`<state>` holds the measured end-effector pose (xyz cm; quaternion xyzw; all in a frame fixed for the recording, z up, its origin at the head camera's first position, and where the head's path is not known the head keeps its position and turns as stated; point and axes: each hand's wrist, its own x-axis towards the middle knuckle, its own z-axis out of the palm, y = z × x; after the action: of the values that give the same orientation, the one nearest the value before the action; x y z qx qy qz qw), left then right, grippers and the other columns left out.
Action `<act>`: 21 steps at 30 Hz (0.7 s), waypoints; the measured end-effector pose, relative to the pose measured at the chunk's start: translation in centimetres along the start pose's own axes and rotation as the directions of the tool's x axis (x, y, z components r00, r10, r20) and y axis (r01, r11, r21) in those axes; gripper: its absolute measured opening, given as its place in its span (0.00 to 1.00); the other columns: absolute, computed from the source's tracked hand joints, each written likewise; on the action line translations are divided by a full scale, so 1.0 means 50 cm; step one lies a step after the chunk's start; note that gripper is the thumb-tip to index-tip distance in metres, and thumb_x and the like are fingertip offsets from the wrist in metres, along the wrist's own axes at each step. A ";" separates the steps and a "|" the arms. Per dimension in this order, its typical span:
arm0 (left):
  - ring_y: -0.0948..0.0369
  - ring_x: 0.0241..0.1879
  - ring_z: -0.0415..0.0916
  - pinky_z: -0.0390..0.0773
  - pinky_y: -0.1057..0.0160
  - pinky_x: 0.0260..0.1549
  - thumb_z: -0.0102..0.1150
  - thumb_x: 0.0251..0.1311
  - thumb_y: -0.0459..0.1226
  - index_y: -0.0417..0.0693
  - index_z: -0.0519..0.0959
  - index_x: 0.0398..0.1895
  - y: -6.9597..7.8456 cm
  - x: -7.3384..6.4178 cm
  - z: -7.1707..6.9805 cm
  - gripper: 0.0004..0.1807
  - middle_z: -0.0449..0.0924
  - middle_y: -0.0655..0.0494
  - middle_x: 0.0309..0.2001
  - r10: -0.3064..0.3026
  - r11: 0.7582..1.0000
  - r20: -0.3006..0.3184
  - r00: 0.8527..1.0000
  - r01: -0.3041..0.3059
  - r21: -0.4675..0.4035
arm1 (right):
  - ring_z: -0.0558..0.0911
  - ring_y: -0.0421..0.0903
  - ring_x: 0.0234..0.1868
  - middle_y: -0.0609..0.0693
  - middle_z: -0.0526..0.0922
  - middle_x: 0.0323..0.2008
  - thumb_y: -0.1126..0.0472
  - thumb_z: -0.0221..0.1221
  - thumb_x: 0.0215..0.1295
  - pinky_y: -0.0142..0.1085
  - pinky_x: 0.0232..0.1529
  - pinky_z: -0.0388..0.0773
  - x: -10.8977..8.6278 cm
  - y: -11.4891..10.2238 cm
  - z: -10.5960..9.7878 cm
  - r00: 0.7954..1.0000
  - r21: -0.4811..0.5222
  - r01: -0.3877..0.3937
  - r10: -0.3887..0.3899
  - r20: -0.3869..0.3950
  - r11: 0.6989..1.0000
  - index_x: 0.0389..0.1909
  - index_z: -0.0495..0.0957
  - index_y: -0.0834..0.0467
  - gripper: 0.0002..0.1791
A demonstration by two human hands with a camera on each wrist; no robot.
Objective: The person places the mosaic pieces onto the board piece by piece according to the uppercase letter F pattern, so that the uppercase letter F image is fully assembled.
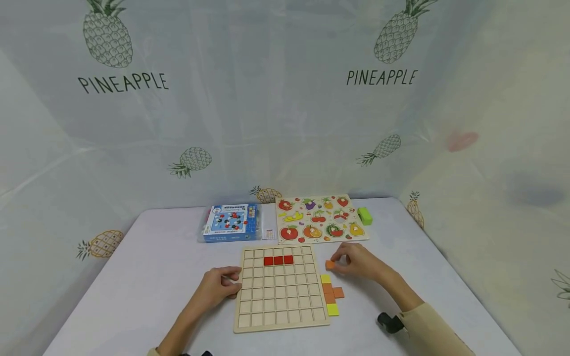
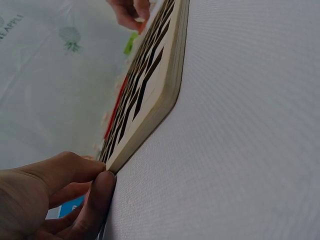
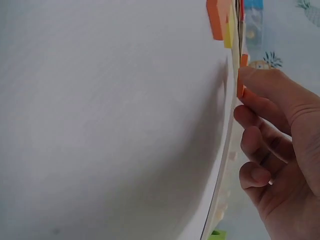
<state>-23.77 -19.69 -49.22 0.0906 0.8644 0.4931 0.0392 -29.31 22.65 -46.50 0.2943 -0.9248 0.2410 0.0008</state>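
Beside the grid board pinched by the left hand, the right hand pinches an orange tile, partly hidden

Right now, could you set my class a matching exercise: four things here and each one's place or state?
1. Left hand
2. Right hand
3. Red tiles
4. Fruit board

A. In cells of the grid board
B. Pinching an orange tile
C. Next to the blue box
D. Touching the grid board's left edge

Pairs: 1-D; 2-B; 3-A; 4-C
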 end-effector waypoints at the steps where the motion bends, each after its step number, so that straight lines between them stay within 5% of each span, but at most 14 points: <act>1: 0.64 0.28 0.83 0.84 0.68 0.24 0.69 0.52 0.31 0.33 0.79 0.54 0.000 0.000 -0.001 0.24 0.83 0.47 0.39 0.002 1.000 0.000 1.000 -0.002 0.003 | 0.72 0.37 0.28 0.43 0.82 0.34 0.55 0.69 0.57 0.24 0.26 0.71 0.003 -0.004 0.000 1.000 0.004 0.004 -0.004 -0.002 1.000 0.37 0.87 0.51 0.08; 21: 0.64 0.29 0.83 0.84 0.69 0.24 0.69 0.52 0.31 0.33 0.79 0.54 -0.002 0.000 0.001 0.24 0.83 0.48 0.39 0.000 1.000 -0.004 1.000 0.000 0.008 | 0.74 0.39 0.31 0.42 0.83 0.37 0.48 0.69 0.58 0.25 0.30 0.75 0.092 -0.121 0.030 0.995 -0.021 0.027 -0.025 0.094 0.999 0.38 0.87 0.47 0.10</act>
<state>-23.80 -19.70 -49.31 0.0896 0.8663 0.4900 0.0370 -29.62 15.19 -44.48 0.3174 -0.9225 0.2166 -0.0364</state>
